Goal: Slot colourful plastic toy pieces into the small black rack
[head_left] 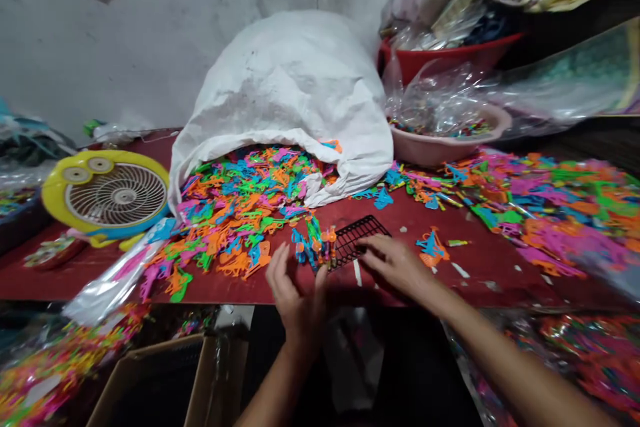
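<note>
A black wire rack (361,235) lies at the front middle of the red table. Several small plastic toy pieces (314,247), blue, green and orange, stand upright in its left end. My left hand (295,290) is at that end with thumb and fingers apart; the thumb is close to the nearest pieces. At the rack's right end is my right hand (395,265), its fingers stretched over the near edge with a gap between them. Whether they press on the wires cannot be made out. Left of the rack spreads a heap of loose plastic pieces (250,207).
A large white sack (295,87) spills pieces onto the red table (390,213). A yellow fan (120,197) stands left. At the right are a pink basin (425,147) and another pile of pieces (555,207). Below the edge stands a cardboard box (200,373).
</note>
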Motion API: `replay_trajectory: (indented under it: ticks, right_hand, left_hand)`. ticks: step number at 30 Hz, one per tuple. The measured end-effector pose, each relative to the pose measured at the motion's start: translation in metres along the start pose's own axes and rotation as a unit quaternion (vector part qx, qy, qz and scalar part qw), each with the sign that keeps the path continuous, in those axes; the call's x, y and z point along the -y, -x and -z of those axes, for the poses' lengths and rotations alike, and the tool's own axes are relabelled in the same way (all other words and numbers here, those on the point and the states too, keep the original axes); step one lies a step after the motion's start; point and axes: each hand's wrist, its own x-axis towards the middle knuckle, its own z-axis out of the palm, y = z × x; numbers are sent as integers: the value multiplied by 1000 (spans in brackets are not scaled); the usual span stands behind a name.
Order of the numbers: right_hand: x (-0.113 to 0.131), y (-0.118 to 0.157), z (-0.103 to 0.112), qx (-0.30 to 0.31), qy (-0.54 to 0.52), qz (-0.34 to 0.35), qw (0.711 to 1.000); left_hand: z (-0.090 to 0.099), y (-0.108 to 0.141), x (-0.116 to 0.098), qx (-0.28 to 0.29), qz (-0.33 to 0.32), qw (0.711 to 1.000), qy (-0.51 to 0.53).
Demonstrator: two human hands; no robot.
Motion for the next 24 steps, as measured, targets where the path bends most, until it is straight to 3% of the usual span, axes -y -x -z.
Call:
replay_trajectory:
  ticks: [2,4,6,8,11,16,20,24]
  right_hand:
    - [-24,-1,38,-80,59,-30,995]
    - [-52,-7,77,-173,146,-80,971]
    - [-80,-17,109,-227,247,-132,933]
    - [-103,-28,128,-228,311,-183,905]
    - [-124,-39,135,-169,333,-254,892]
    - [-141,-46,134,-135,304,-289,897]
    - [-162,-46,142,-116,174,-334,919]
    - [-167,-38,145,-114,49,-427,896]
  left_hand:
    - [-4,16,11,64,92,994,15]
    - [-10,20,16,129,134,983,-9]
    - [-15,12,16,166,159,973,-36]
    - [-18,0,14,188,174,965,-50]
    - [-23,-16,17,208,179,960,-50]
    - [-33,-41,44,258,123,956,65]
    - [-37,-58,60,317,86,931,156]
    - [-37,-48,51,284,103,941,154]
